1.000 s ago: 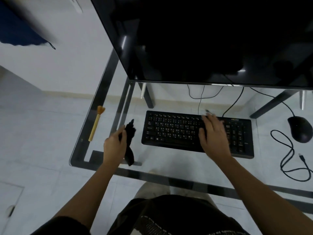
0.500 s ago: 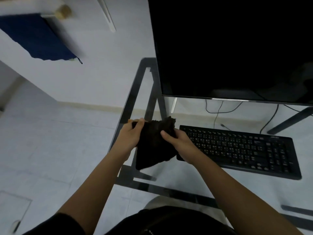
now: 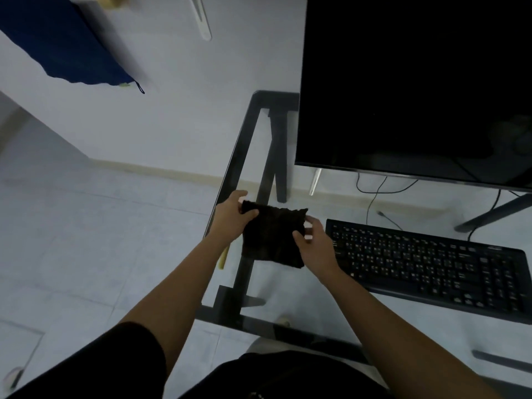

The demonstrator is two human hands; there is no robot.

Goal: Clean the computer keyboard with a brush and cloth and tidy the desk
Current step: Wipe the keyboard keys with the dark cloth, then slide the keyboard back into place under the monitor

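A dark cloth [image 3: 272, 236] is spread flat between both hands above the left end of the glass desk [image 3: 290, 286]. My left hand [image 3: 231, 217] pinches its upper left corner. My right hand [image 3: 312, 243] grips its right edge. The black keyboard [image 3: 431, 263] lies on the desk just right of my right hand. Only the yellow handle end of the brush [image 3: 224, 259] shows, under my left forearm at the desk's left edge.
A large black monitor [image 3: 417, 87] stands behind the keyboard, with cables [image 3: 374, 194] trailing under it. The desk's dark frame [image 3: 244, 272] runs below the cloth. A blue cloth [image 3: 66, 47] hangs at the upper left over a tiled floor.
My right hand left the keyboard and joined the left on the cloth. The cloth went from bunched in the left hand to spread open. The view swung left.
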